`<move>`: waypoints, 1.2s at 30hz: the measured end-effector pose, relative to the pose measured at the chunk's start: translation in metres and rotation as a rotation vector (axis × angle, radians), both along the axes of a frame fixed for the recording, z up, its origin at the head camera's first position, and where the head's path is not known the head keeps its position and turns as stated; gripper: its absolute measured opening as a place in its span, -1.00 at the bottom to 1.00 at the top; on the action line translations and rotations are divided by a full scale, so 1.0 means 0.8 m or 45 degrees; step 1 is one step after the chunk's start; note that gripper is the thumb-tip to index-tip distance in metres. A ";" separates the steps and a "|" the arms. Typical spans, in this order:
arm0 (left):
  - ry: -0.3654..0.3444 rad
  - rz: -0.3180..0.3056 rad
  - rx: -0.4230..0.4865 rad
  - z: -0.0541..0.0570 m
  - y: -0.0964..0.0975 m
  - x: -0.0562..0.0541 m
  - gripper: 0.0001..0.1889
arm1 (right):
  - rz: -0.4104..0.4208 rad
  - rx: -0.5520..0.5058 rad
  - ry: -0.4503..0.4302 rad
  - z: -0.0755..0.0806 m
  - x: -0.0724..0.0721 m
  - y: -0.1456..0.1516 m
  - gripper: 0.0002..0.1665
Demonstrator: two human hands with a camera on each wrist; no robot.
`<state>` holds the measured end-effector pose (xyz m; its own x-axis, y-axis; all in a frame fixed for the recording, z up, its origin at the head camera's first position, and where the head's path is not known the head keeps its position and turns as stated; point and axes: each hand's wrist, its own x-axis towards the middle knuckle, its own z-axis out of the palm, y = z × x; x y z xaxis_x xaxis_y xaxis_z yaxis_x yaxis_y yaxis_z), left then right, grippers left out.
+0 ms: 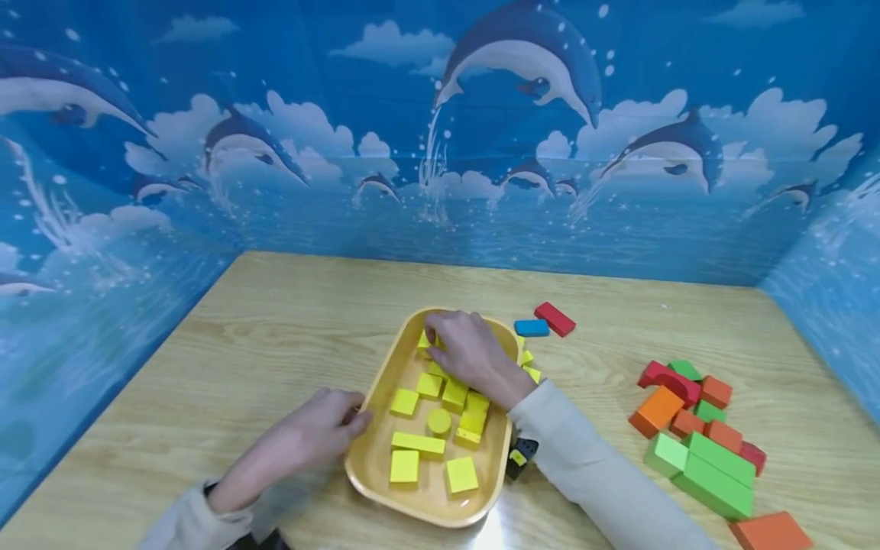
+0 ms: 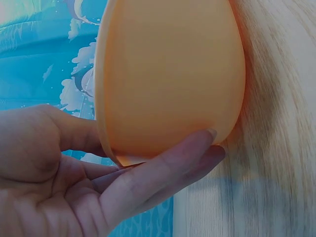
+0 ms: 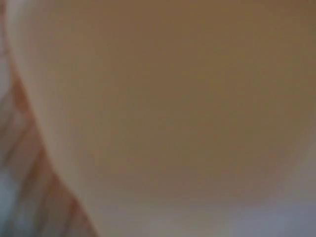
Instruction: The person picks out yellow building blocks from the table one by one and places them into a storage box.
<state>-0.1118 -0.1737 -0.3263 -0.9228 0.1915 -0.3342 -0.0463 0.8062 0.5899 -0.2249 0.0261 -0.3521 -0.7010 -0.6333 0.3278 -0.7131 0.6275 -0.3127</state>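
Observation:
A tan tray holds several yellow blocks, among them a round one and a long bar. My left hand grips the tray's left side. In the left wrist view its thumb is at the rim and its fingers lie along the outer wall. My right hand reaches over the far right rim, its fingertips pinching a yellow block near the far end. The hand and wrist hide part of the blocks there. The right wrist view is a blurred close-up of a tan surface.
Right of the tray, several yellow blocks lie beside its rim, with a blue block and a red block beyond. Farther right are green, orange and red blocks. Dolphin-printed cloth borders the wooden table.

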 end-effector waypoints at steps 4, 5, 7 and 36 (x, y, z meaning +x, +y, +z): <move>-0.003 -0.007 0.004 0.000 -0.001 -0.001 -0.82 | -0.037 -0.014 0.012 0.002 0.003 0.004 -0.91; -0.030 0.010 0.002 0.001 0.000 -0.001 -0.82 | -0.051 -0.027 0.017 0.003 0.004 0.007 -0.91; -0.074 0.035 -0.004 0.002 0.001 -0.003 -0.84 | -0.075 -0.070 0.032 0.008 0.007 0.016 -0.90; -0.130 0.045 -0.022 0.004 0.001 -0.004 -0.86 | -0.204 0.223 -0.417 0.009 0.000 0.141 -0.74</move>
